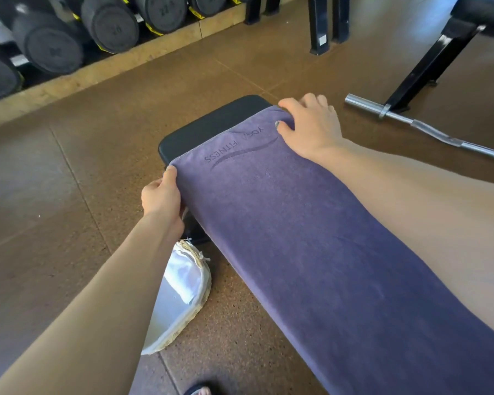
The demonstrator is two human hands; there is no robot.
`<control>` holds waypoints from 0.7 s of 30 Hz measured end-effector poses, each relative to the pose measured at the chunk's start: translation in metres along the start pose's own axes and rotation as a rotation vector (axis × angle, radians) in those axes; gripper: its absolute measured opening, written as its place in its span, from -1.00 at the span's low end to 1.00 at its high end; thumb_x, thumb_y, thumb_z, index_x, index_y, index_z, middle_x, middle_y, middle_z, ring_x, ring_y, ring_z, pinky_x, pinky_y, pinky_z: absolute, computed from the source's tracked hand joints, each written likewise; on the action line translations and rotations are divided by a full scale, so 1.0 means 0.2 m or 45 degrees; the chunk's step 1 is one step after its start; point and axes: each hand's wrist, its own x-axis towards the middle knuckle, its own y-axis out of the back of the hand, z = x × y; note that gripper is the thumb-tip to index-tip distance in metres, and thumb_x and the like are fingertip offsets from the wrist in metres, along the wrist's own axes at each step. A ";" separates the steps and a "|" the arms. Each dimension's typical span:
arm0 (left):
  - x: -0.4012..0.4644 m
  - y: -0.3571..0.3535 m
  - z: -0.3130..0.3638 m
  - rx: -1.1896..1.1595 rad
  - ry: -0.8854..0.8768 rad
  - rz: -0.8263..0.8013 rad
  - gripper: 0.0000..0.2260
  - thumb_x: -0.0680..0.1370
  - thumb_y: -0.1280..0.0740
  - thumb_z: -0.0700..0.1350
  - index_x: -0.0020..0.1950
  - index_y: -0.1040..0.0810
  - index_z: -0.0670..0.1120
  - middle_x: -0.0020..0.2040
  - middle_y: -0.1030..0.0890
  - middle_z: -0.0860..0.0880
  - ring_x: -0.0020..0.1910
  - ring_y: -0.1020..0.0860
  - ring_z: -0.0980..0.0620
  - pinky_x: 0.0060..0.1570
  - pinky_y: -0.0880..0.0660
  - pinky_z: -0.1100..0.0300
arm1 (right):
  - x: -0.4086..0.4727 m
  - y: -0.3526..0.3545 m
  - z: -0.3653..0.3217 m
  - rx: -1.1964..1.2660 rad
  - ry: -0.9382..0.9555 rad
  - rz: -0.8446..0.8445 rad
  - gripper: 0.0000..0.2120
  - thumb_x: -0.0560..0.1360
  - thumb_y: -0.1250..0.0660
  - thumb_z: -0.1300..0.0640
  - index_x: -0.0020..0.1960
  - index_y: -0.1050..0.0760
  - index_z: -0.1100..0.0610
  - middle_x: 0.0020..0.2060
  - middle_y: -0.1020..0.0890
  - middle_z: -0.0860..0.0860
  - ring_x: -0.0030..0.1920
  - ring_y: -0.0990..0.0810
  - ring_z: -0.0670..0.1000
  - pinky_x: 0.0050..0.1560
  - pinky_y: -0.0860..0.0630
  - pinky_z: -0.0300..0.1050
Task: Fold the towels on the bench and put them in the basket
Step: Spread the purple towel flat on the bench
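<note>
A purple towel (297, 223) marked "YOGA FITNESS" lies spread lengthwise over the black bench (211, 124), whose far end shows bare. My left hand (161, 196) pinches the towel's far left corner at the bench's left edge. My right hand (311, 126) grips the far right corner, fingers curled over the hem. On the floor left of the bench stands a white-lined woven basket (180, 292), partly hidden by my left forearm.
A rack of dark dumbbells (69, 32) runs along the back left. A chrome curl bar (428, 129) lies on the brown floor at right, beside black bench legs (428, 61). A sandalled foot (200, 390) shows at the bottom edge.
</note>
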 end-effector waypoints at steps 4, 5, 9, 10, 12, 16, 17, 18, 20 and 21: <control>0.04 0.00 -0.01 0.030 -0.061 -0.003 -0.79 0.64 -0.22 0.03 -0.14 -0.42 -0.04 -0.25 -0.42 0.05 -0.24 -0.37 0.04 -0.21 -0.39 0.12 | -0.01 -0.03 -0.08 0.025 0.199 -0.041 -0.62 0.68 -0.08 0.01 0.42 -0.45 0.03 0.36 -0.46 0.03 0.37 -0.36 0.13 0.31 -0.34 0.05; 0.05 0.00 -0.01 0.023 -0.059 0.014 -0.80 0.66 -0.20 0.02 -0.10 -0.43 -0.04 -0.23 -0.45 0.04 -0.25 -0.39 0.05 -0.21 -0.42 0.13 | -0.01 -0.03 -0.09 0.059 0.195 -0.162 -0.59 0.70 -0.03 -0.02 0.49 -0.38 0.02 0.44 -0.39 0.01 0.44 -0.30 0.11 0.33 -0.34 0.06; 0.07 -0.02 0.00 0.174 0.018 0.177 -0.80 0.64 -0.18 -0.08 0.18 -0.46 -0.14 0.06 -0.59 -0.10 -0.08 -0.57 -0.09 -0.09 -0.58 0.06 | 0.02 0.01 -0.09 -0.135 0.225 -0.320 -0.49 0.70 0.08 -0.10 0.60 -0.16 0.03 0.57 -0.21 0.04 0.55 -0.16 0.10 0.49 -0.17 0.08; 0.06 -0.03 0.02 0.277 -0.008 0.289 -0.74 0.62 -0.18 -0.10 0.28 -0.42 -0.16 0.22 -0.55 -0.15 0.10 -0.57 -0.18 0.09 -0.55 -0.03 | 0.01 0.02 -0.10 -0.179 0.255 -0.257 -0.48 0.70 0.08 -0.11 0.61 -0.15 0.03 0.58 -0.20 0.06 0.56 -0.14 0.11 0.52 -0.11 0.08; -0.01 -0.06 0.06 0.530 -0.347 0.430 -0.65 0.62 -0.19 -0.10 0.39 -0.35 -0.16 0.38 -0.42 -0.18 0.30 -0.46 -0.23 0.28 -0.38 -0.07 | -0.02 0.01 -0.15 -0.147 0.312 -0.182 -0.49 0.71 0.07 -0.08 0.61 -0.14 0.04 0.58 -0.20 0.08 0.58 -0.12 0.12 0.55 -0.06 0.07; -0.16 -0.18 0.05 1.182 -1.477 -0.095 -0.65 0.62 -0.16 -0.08 0.37 -0.48 -0.14 0.38 -0.48 -0.17 0.33 -0.44 -0.21 0.31 -0.34 -0.06 | -0.06 -0.05 -0.22 -0.010 0.307 -0.276 -0.52 0.72 0.09 -0.02 0.61 -0.15 0.04 0.60 -0.16 0.08 0.59 -0.10 0.11 0.56 -0.05 0.04; -0.16 -0.21 0.02 1.347 -1.456 -0.244 -0.60 0.64 -0.11 -0.03 0.42 -0.45 -0.12 0.45 -0.43 -0.16 0.43 -0.38 -0.19 0.41 -0.27 -0.05 | -0.06 -0.06 -0.22 -0.015 0.299 -0.290 -0.52 0.72 0.10 -0.02 0.62 -0.13 0.03 0.61 -0.14 0.07 0.60 -0.08 0.10 0.56 -0.03 0.04; -0.17 -0.23 0.00 1.509 -1.326 -0.328 -0.54 0.66 -0.06 0.05 0.52 -0.36 -0.07 0.55 -0.32 -0.13 0.54 -0.25 -0.15 0.51 -0.15 -0.05 | -0.05 -0.08 -0.21 -0.027 0.299 -0.302 -0.51 0.72 0.10 -0.02 0.63 -0.11 0.03 0.62 -0.12 0.07 0.61 -0.05 0.10 0.57 -0.01 0.04; -0.15 -0.25 -0.03 1.741 -1.132 -0.342 -0.44 0.66 0.04 0.18 0.64 -0.10 0.03 0.65 -0.07 -0.05 0.63 0.02 -0.05 0.58 0.09 -0.07 | -0.03 -0.08 -0.20 -0.055 0.312 -0.344 -0.50 0.72 0.12 -0.05 0.64 -0.04 -0.01 0.63 -0.06 0.05 0.62 0.01 0.08 0.59 0.03 0.05; -0.15 -0.25 -0.03 1.791 -1.116 -0.332 -0.42 0.65 0.07 0.22 0.65 -0.03 0.06 0.66 0.00 -0.02 0.63 0.07 -0.04 0.58 0.14 -0.08 | -0.01 -0.07 -0.19 -0.063 0.307 -0.376 -0.50 0.72 0.13 -0.07 0.64 -0.01 -0.03 0.63 -0.03 0.04 0.62 0.04 0.06 0.59 0.05 0.06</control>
